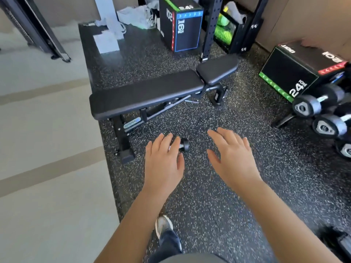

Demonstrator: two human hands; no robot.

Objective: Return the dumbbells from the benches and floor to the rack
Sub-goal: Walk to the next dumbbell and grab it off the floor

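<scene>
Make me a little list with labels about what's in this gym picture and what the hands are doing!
place: gym corner with speckled rubber floor
bench: black bench, nothing lying on it
loose dumbbell: small dumbbell on the floor, partly hidden by the left hand
left hand: open, above the dumbbell, contact unclear
right hand: open, holding nothing
rack: dumbbell rack at right, dumbbells on it
boxes: two black jump boxes
</scene>
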